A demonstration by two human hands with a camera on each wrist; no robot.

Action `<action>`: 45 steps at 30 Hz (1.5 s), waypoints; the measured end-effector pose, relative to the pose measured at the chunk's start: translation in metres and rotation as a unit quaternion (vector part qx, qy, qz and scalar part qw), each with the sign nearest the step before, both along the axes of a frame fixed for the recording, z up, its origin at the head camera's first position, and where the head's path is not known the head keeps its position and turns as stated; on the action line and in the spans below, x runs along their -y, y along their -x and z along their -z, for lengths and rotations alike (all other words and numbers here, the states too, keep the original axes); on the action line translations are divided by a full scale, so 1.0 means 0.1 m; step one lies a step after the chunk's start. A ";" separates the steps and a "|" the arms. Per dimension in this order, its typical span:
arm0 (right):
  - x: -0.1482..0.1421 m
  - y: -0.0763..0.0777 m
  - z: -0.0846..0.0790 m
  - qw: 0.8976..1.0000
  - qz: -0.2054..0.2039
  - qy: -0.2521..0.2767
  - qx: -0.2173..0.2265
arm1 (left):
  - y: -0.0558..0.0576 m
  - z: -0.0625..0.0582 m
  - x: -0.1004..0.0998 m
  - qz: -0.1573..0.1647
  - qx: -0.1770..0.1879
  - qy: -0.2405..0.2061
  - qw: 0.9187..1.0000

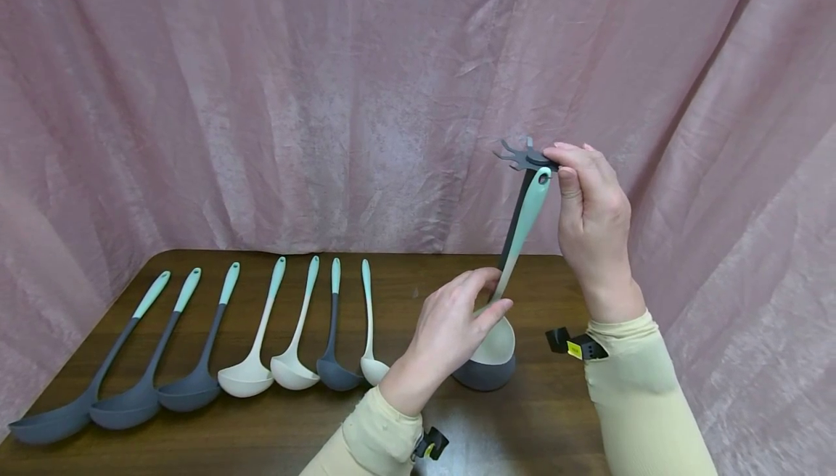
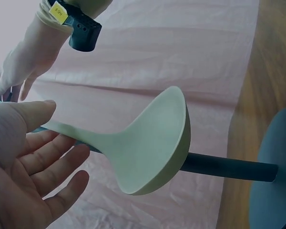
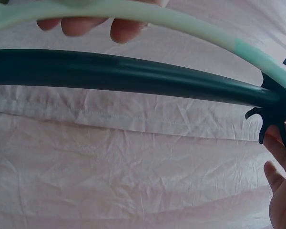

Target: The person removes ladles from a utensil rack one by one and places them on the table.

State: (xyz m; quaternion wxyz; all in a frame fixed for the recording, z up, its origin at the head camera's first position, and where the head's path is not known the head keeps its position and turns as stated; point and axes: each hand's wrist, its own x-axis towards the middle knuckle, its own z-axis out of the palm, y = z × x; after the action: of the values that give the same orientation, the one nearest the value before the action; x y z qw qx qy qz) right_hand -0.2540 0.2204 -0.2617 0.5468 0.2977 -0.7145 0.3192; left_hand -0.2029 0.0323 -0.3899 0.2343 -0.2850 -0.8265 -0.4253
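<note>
A dark grey utensil stand (image 3: 133, 76) rises from a round base (image 1: 485, 376) to a ring of hooks (image 1: 522, 159). A cream ladle (image 1: 494, 342) with a mint handle end hangs at its top, bowl down, in front of the pole. My right hand (image 1: 594, 207) holds the hook ring at its edge, fingers over the top and thumb below. My left hand (image 1: 451, 320) is at the lower part of the ladle's handle. In the left wrist view its loosely spread fingers (image 2: 52, 169) lie behind the handle, with the thumb in front.
To the left, several ladles lie in a row on the brown wooden table (image 1: 418, 284), among them a large grey ladle (image 1: 55, 421), a cream ladle (image 1: 247, 378) and a small cream ladle (image 1: 374, 370). A pink curtain (image 1: 366, 99) hangs behind and at both sides.
</note>
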 end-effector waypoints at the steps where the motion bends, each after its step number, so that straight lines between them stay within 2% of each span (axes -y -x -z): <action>1: 0.00 -0.01 0.00 1.000 0.001 0.000 -0.001 | 0.00 0.00 0.00 0.001 -0.002 -0.001 1.000; 24: 0.04 -0.08 0.01 0.999 0.050 0.007 -0.008 | -0.06 -0.06 0.04 -0.004 -0.032 0.005 0.999; 45: 0.05 -0.10 0.02 0.998 0.054 0.010 0.005 | -0.12 -0.13 0.10 0.010 -0.044 0.001 0.999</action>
State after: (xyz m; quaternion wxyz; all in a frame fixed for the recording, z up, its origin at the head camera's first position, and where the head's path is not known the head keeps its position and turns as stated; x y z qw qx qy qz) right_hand -0.2442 0.2150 -0.2639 0.5629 0.2514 -0.7289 0.2979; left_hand -0.1910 0.0227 -0.3765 0.2661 -0.3120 -0.8131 -0.4133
